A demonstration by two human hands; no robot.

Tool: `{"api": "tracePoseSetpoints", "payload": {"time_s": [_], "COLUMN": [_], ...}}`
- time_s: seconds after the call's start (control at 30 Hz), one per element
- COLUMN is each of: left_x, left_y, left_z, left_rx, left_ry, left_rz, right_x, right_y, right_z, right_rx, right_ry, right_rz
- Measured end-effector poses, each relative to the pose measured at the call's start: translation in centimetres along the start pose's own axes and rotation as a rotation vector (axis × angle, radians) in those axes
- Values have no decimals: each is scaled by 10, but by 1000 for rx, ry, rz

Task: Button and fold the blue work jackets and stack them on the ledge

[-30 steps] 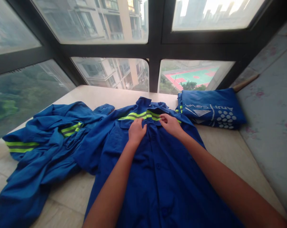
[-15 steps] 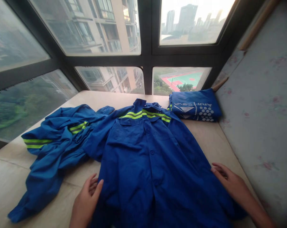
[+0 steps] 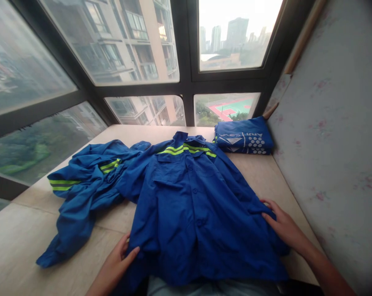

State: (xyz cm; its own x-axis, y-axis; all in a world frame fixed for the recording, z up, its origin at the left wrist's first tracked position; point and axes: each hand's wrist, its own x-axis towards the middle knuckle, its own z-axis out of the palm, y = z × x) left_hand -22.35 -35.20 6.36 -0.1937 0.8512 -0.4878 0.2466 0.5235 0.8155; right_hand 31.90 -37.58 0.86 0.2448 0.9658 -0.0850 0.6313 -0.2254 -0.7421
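A blue work jacket [image 3: 176, 205], buttoned down the front and with a yellow-green reflective band across the chest, lies face up, its collar toward the window. At its left side edge, my left hand [image 3: 119, 257] grips the cloth, thumb on top and fingers partly hidden at the edge. Opposite, my right hand [image 3: 281, 224] is closed on the jacket's right side, where the fabric bunches into creases. To the left, a second blue garment [image 3: 90, 193] with similar bands lies crumpled, touching the jacket's sleeve.
A folded blue bundle [image 3: 244, 137] with white printing sits at the back right by the wall [image 3: 324, 123]. The pale ledge [image 3: 22, 230] runs up to dark-framed windows [image 3: 187, 80]. My legs show at the bottom edge.
Both hands have come onto the jacket's side edges and closed on the cloth. The hem now shows near my lap, and the view has shifted slightly.
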Motion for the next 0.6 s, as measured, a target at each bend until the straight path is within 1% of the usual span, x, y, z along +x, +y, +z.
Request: {"api": "tracePoseSetpoints", "payload": {"time_s": [0.03,0.1,0.17,0.2,0.23,0.27,0.33,0.4,0.43,0.5,0.6], "left_x": [0,4,10,13,16,17,17,13,10,2,-7], "left_y": [9,25,37,40,41,41,35,26,20,9,-4], "left_z": [-6,-19,-31,-35,-37,-37,-34,-30,-29,-29,-32], "left_rx": [-62,-133,-92,-36,24,69,78,25,11,19,72], "left_ry": [5,59,196,266,306,307,214,114,93,91,94], "left_rz": [4,14,21,33,51,70,77,11,-38,-108,-101], "right_x": [11,35,54,60,63,63,52,30,16,-14,-58], "right_y": [-3,-8,-10,-11,-11,-12,-11,-6,-3,7,23], "right_z": [-10,-32,-50,-55,-57,-56,-47,-32,-24,-8,12], "right_rx": [13,7,-85,-168,-268,-366,-491,-523,-526,-530,-491], "right_ry": [50,216,385,436,460,459,428,409,410,418,426], "right_rz": [3,17,10,-11,-40,-77,-170,-248,-269,-277,-248]}}
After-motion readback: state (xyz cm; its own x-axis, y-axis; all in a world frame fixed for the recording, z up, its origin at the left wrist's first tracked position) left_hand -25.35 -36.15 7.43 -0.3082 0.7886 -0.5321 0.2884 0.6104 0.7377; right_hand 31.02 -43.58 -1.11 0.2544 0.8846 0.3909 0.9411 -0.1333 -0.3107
